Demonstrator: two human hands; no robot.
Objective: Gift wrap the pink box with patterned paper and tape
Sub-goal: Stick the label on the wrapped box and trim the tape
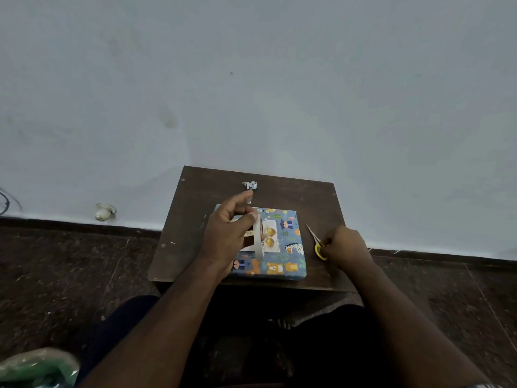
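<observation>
We see a small dark wooden table (195, 191) standing on the dark floor (70, 275) against the wall. On it lie the wrapped box (285, 264) in animal-patterned paper, yellow-handled scissors (317, 245) just right of it, and a crumpled paper scrap (250, 185) near the far edge.

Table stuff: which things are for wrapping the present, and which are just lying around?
For the wrapping: wrapped box; tape roll held by the left hand; scissors gripped by the right hand.

Just lying about: crumpled paper scrap on the table; white object by the wall; plastic bag.
</observation>
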